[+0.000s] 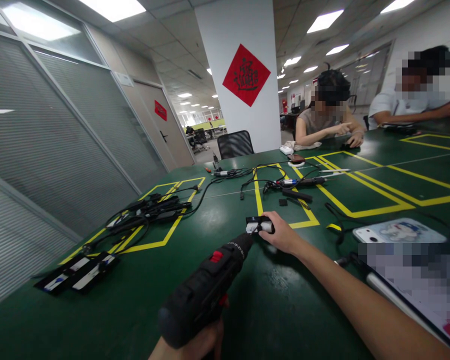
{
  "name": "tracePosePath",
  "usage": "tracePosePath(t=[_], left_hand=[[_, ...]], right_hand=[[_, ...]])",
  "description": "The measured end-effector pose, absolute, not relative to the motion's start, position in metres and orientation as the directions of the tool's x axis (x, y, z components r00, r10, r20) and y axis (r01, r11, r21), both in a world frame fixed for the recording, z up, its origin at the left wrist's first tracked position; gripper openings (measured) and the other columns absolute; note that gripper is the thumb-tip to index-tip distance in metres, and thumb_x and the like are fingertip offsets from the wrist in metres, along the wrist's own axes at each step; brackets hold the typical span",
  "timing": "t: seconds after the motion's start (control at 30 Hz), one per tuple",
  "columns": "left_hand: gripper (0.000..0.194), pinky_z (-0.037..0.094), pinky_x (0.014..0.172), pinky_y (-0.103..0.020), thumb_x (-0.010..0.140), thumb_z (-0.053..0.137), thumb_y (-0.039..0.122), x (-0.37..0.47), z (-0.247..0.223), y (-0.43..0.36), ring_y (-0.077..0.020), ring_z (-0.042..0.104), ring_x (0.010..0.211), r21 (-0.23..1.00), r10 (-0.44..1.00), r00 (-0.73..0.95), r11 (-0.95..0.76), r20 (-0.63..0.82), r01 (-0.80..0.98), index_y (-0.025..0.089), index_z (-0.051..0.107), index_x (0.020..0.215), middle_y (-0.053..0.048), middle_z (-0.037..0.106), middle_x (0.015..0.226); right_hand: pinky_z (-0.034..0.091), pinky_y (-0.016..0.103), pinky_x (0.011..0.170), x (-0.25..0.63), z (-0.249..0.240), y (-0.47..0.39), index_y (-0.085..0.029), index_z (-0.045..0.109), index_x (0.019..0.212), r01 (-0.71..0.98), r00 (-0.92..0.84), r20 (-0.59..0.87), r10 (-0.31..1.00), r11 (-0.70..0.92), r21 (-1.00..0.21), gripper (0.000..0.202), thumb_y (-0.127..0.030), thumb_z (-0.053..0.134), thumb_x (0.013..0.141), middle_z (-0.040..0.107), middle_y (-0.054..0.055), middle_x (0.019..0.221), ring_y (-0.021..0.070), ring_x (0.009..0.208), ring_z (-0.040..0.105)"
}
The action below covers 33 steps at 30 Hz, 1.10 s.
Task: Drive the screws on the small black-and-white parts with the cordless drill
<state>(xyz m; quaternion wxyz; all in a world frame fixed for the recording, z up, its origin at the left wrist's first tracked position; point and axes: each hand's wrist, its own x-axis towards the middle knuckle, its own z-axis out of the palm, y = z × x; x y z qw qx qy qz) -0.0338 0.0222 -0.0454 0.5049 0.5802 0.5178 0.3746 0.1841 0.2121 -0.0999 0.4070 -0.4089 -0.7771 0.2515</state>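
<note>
A black cordless drill (206,287) with red buttons points away from me, tilted toward the right. My left hand (206,337) is wrapped round its grip, low in the view. Just past the drill's chuck, my right hand (279,232) pinches a small black piece with a white part (258,226) between thumb and fingers. The chuck end is at or very near this piece; whether a bit touches it I cannot tell. Behind my right hand lie a black strip (297,195) and a small black block (283,202).
Tangled black cables and adapters (153,207) lie left, near two black-and-white strips (88,274). Pen-like tools with cords (292,182) lie ahead. A patterned phone (397,231) and a screen (416,290) are at right. Two people sit across the green table (135,310).
</note>
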Motion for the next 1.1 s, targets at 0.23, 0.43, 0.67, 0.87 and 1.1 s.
tracePosePath(t=[0.23,0.43,0.67,0.87,1.1], left_hand=[[0.022,0.04,0.037,-0.02,0.071,0.057,0.017,-0.035,-0.046,0.021,-0.0139,0.057,0.036,0.974,0.978,0.182,0.064,-0.106,0.219,0.018,0.054,0.092,0.003,0.062,0.047],[0.022,0.038,0.035,-0.019,0.07,0.056,0.01,-0.037,-0.05,0.024,-0.0128,0.055,0.034,0.962,0.978,0.132,0.126,-0.162,0.242,0.019,0.058,0.09,0.005,0.061,0.044],[0.04,0.041,0.036,-0.021,0.071,0.053,0.01,-0.035,-0.052,0.023,-0.0154,0.057,0.036,0.964,0.975,0.128,0.153,-0.183,0.218,0.02,0.05,0.11,0.004,0.061,0.044],[0.023,0.04,0.036,-0.022,0.072,0.055,0.017,-0.042,-0.058,0.023,-0.016,0.058,0.037,0.966,0.969,0.16,0.152,-0.186,0.207,0.02,0.055,0.095,0.003,0.062,0.048],[0.021,0.04,0.037,-0.022,0.07,0.059,0.023,-0.044,-0.055,0.023,-0.0153,0.057,0.036,0.978,0.975,0.181,0.091,-0.126,0.188,0.018,0.057,0.091,0.002,0.063,0.048]], right_hand=[[0.039,0.031,0.085,0.185,-0.096,0.209,-0.02,0.046,0.11,0.422,-0.33,0.419,0.846,0.529,-0.736,0.042,-0.026,0.057,0.07,0.047,0.005,0.103,0.0165,0.091,0.05],[0.037,0.032,0.087,0.184,-0.098,0.21,-0.02,0.046,0.11,0.419,-0.329,0.431,0.84,0.539,-0.73,0.043,-0.025,0.057,0.07,0.047,0.005,0.103,0.0167,0.093,0.049],[0.038,0.031,0.086,0.184,-0.099,0.21,-0.02,0.045,0.111,0.428,-0.332,0.44,0.835,0.549,-0.718,0.042,-0.026,0.057,0.071,0.047,0.005,0.103,0.0163,0.091,0.049],[0.037,0.031,0.087,0.185,-0.098,0.21,-0.02,0.045,0.112,0.425,-0.33,0.438,0.836,0.546,-0.722,0.043,-0.025,0.057,0.07,0.047,0.005,0.104,0.0165,0.093,0.049],[0.038,0.032,0.087,0.185,-0.095,0.207,-0.02,0.045,0.111,0.424,-0.333,0.43,0.839,0.541,-0.726,0.042,-0.027,0.057,0.071,0.047,0.005,0.103,0.0169,0.093,0.049]])
